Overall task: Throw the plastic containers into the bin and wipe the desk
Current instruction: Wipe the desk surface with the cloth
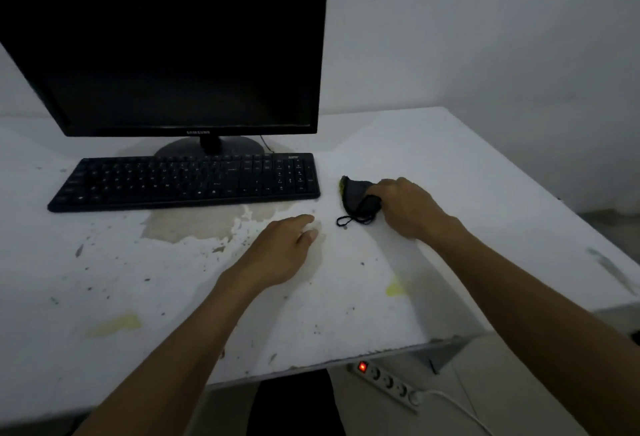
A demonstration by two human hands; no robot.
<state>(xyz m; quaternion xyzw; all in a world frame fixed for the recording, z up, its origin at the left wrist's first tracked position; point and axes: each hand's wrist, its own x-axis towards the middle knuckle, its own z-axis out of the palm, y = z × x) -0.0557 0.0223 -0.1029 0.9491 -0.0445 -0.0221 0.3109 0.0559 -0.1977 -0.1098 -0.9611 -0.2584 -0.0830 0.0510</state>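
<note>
A dark grey cloth point(355, 193) with a yellow edge and a black loop lies bunched on the white desk point(485, 200), just right of the keyboard. My right hand point(410, 207) grips the cloth from the right, fingers curled over it. Flat on the desk in front of the keyboard rests my left hand point(280, 252), its fingers straight and holding nothing. The desk top is stained, with a worn brownish patch and yellow smears. No plastic container or bin is in view.
A black keyboard point(183, 181) sits at the centre left with a black monitor point(173, 44) behind it. A white power strip point(388, 383) with a lit red switch lies on the floor below the desk's front edge. A white wall stands behind.
</note>
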